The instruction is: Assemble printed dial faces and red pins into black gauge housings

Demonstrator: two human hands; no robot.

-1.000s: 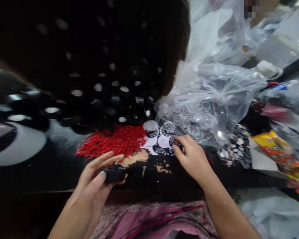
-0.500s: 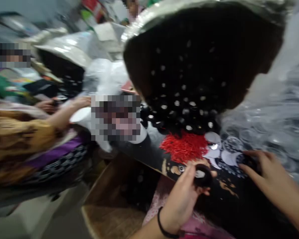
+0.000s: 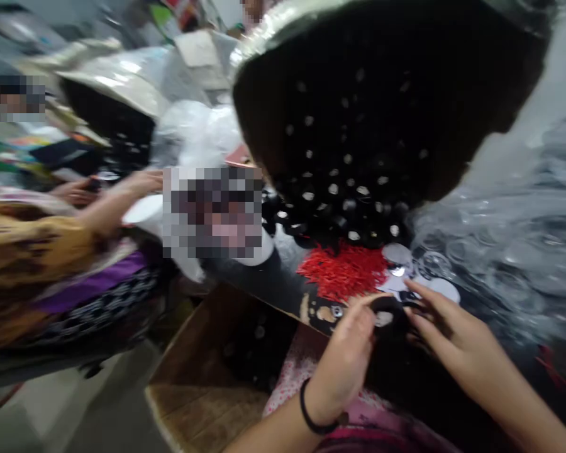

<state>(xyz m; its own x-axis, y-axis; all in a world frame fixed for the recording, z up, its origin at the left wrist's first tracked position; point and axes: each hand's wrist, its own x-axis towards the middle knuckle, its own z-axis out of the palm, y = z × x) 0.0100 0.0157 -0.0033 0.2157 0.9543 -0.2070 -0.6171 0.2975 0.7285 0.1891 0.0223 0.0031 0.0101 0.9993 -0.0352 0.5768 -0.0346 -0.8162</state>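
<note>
My left hand [image 3: 351, 358], with a dark band at its wrist, grips a round black piece [image 3: 387, 319] that has a pale centre. Close on its right, my right hand [image 3: 453, 330] has thumb and fingers pinched around a small dark piece, mostly hidden and blurred. Whether the two pieces touch, I cannot tell. Just beyond my hands lies a heap of short red strips [image 3: 342, 270]. Beside that heap are flat white discs [image 3: 441, 289] and a clear round piece [image 3: 434, 265].
A large sack [image 3: 387, 94] spills many black round pieces onto the dark table [image 3: 283, 290]. Clear plastic covers [image 3: 514, 270] pile up at right. An open cardboard box [image 3: 207, 402] stands below the table edge. At left, a co-worker's arm [image 3: 117, 201] reaches across.
My right hand has moved left from the discs, bringing its dark piece up to my left hand. My left hand still holds the black piece. The view has shifted slightly.
</note>
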